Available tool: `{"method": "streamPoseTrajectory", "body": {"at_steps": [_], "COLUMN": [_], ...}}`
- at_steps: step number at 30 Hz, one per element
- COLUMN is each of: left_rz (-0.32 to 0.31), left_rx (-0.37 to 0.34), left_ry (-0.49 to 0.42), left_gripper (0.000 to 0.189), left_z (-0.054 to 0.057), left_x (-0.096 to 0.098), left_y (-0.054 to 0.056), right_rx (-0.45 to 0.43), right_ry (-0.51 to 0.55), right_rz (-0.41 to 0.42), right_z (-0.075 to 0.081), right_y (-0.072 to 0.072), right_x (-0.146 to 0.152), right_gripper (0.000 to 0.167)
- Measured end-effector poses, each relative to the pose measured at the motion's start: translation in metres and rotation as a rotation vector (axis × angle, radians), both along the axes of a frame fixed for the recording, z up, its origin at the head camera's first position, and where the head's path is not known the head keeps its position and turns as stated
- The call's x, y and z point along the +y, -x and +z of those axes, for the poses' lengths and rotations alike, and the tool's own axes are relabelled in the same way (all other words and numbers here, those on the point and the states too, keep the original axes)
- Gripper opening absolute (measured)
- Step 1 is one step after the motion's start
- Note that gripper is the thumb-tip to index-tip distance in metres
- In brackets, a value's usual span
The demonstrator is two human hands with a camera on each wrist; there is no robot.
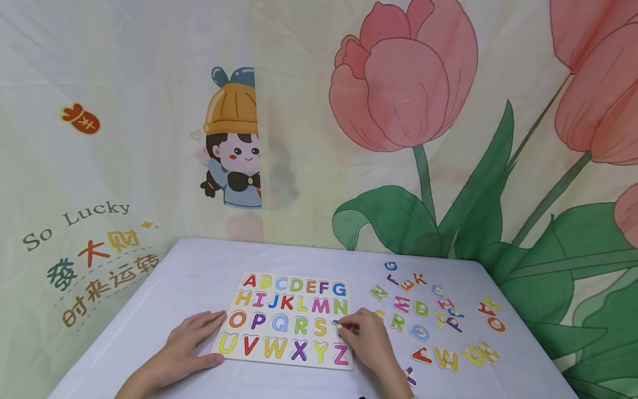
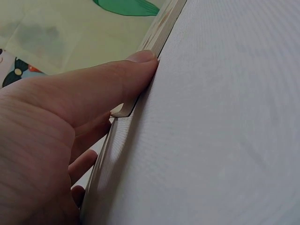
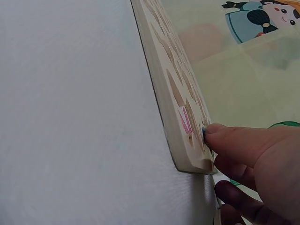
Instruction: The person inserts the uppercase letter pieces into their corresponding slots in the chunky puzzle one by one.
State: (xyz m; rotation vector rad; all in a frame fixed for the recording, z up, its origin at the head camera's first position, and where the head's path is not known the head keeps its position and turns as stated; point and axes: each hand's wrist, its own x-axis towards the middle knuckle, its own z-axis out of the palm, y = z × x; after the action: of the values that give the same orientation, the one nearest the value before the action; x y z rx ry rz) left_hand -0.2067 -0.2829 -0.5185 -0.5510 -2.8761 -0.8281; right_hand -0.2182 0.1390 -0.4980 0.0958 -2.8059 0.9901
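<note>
A white alphabet puzzle board (image 1: 284, 361) with coloured letters A to Z lies on the table. My left hand (image 1: 186, 343) rests at its left side, fingers extended, with the fingertips by the edge and the thumb at the near left corner. In the left wrist view the thumb (image 2: 117, 77) presses the board's edge. My right hand (image 1: 369, 338) is over the right edge, at the T place after S. Its thumb and index finger pinch a small blue letter piece, mostly hidden by the fingers. In the right wrist view a sliver of blue shows beside the thumb (image 3: 229, 136).
Loose letter pieces with knobs are scattered right of the board, among them a yellow W (image 1: 446, 359), a red A (image 1: 422, 355), a blue Q (image 1: 420, 332) and an orange O (image 1: 495, 325). A purple piece (image 1: 410, 377) lies close to the right forearm. A printed curtain hangs behind the table.
</note>
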Motion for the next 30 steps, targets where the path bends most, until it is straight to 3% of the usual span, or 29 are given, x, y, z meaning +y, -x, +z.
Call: {"method": "streamPoseTrajectory", "body": {"at_steps": [9, 17, 23, 30], "left_rz": [0.007, -0.013, -0.007, -0.004], "left_rx": [-0.017, 0.019, 0.003, -0.005], "left_ry": [0.007, -0.006, -0.001, -0.006], "left_gripper": [0.089, 0.088, 0.089, 0.089], "left_z": [-0.003, -0.003, -0.002, -0.002], "left_x": [-0.001, -0.001, 0.0, 0.0], "left_y": [0.0, 0.002, 0.003, 0.002], "right_rx": [0.001, -0.009, -0.002, -0.023], "right_ry": [-0.051, 0.009, 0.015, 0.071], "right_rz": [-0.022, -0.028, -0.011, 0.021], "right_z": [-0.001, -0.004, -0.005, 0.004], "right_y": [0.0, 0.0, 0.001, 0.0], "right_x": [-0.004, -0.001, 0.002, 0.013], "right_gripper": [0.011, 0.012, 0.015, 0.024]}}
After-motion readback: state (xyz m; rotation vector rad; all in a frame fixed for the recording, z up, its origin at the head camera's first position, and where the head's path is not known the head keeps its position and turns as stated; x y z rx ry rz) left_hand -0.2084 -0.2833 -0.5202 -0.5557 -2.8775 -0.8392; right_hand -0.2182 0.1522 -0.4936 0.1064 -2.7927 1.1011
